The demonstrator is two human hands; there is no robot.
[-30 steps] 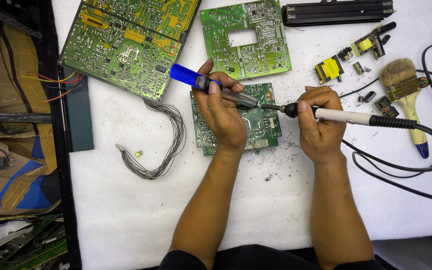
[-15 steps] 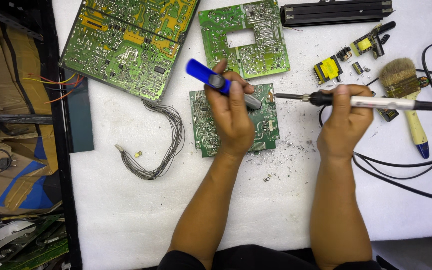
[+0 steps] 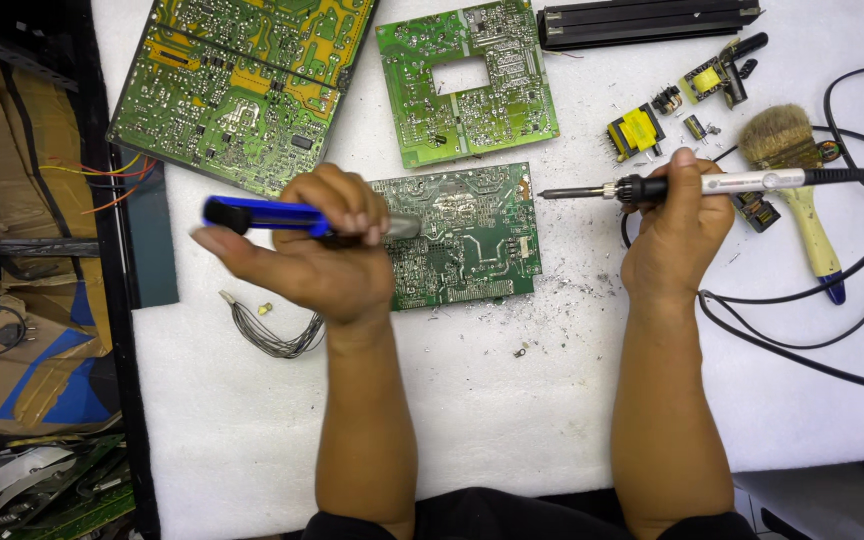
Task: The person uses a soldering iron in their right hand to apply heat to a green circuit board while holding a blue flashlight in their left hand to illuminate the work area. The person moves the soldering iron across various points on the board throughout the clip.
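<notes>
The left hand (image 3: 327, 255) is closed around a blue-handled desoldering pump (image 3: 297, 218). The fingers (image 3: 347, 205) wrap over the barrel, and the thumb points out to the left under the blue end. The pump lies level; its grey tip projects to the right of the fingers and sits over the left edge of a small green circuit board (image 3: 467, 240). Whether the tip touches the board cannot be told.

The right hand (image 3: 674, 235) is closed on the black grip of a soldering iron (image 3: 692, 185). The fingers curl over the grip from above. The metal tip points left of the fingers and hangs just beside the right edge of the small board, over the white work surface (image 3: 512, 440), apart from the board. The white handle and its black cable (image 3: 852, 330) run off to the right of the fingers.

Beyond the left-hand fingers lies a large green and yellow board (image 3: 242, 85). Beyond the small board lies a medium board (image 3: 467, 80) with a square cut-out. Just right of the right-hand fingers rests a brush (image 3: 797, 180). Above those fingers lies a yellow transformer (image 3: 635, 130). Below the left hand lies a bundle of grey wires (image 3: 272, 335).
</notes>
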